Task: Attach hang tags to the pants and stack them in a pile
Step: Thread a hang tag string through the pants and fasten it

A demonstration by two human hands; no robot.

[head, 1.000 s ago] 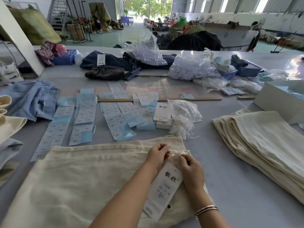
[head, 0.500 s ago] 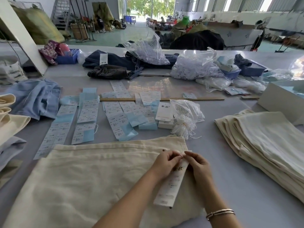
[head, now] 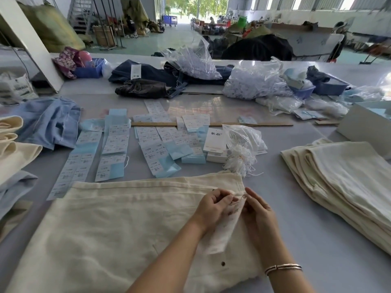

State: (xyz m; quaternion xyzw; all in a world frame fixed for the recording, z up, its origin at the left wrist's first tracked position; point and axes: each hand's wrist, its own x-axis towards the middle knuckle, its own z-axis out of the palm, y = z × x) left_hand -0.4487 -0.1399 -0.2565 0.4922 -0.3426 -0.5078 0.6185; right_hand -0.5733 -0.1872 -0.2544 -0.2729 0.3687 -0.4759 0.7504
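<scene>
Cream cloth: the pants [head: 118,225] lie flat on the grey counter [head: 306,240], spread under both hands.
Left hand: the left hand [head: 213,210] reaches in from the lower edge, forearm slanting up and right; its fingers [head: 224,197] are curled and pinch the top of the hang tag.
Right hand: the right hand [head: 257,212] faces it just across the tag, bangle [head: 283,268] on the wrist; its fingers [head: 251,193] are bent, tips meeting the tag's top end and gripping it.
Hang tag: the white hang tag [head: 225,227] sits between the two sets of fingers, long axis running from the fingertips down toward the wrists, tilted slightly left at the bottom.
Pants' direction: long axis runs left from the fingers; the corner by the fingertips points to the far right.
Pile: folded cream pants [head: 347,178] are stacked well right of the right fingers.
String bundle: white loops [head: 241,161] lie just beyond the fingertips.
Hard to make out: the tag's print is blurred; whatever thread the fingertips hold is too small to tell; the pants are cut off at the lower edge.
</scene>
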